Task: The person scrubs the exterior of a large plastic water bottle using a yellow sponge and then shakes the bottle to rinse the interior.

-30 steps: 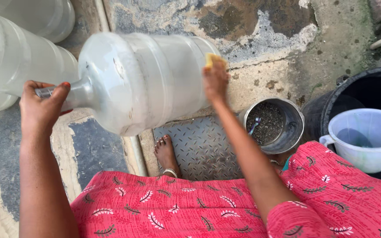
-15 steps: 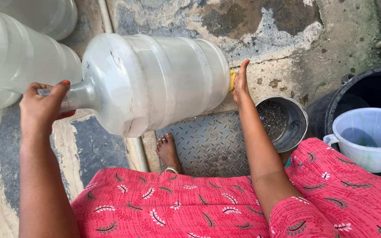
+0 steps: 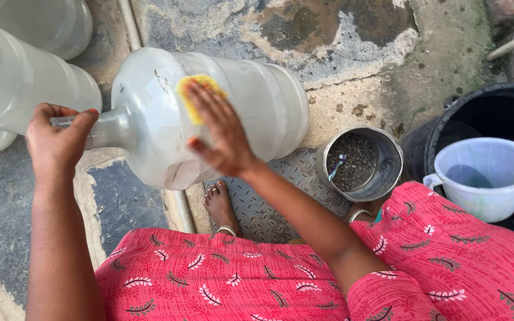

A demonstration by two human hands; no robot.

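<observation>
Concrete floor (image 3: pixel 352 53); tin (image 3: pixel 361 163), jug (image 3: pixel 483 178) beside bottle (image 3: pixel 257 113)

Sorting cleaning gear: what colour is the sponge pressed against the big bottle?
Yellow: the sponge under the right hand, seen in the head view.

left hand (image 3: pixel 55 139) curled shut in a grip, arm extended; right hand (image 3: pixel 218 134) flat, fingers (image 3: pixel 200 98) spread.

no packages, labels, signs or screens in view
</observation>
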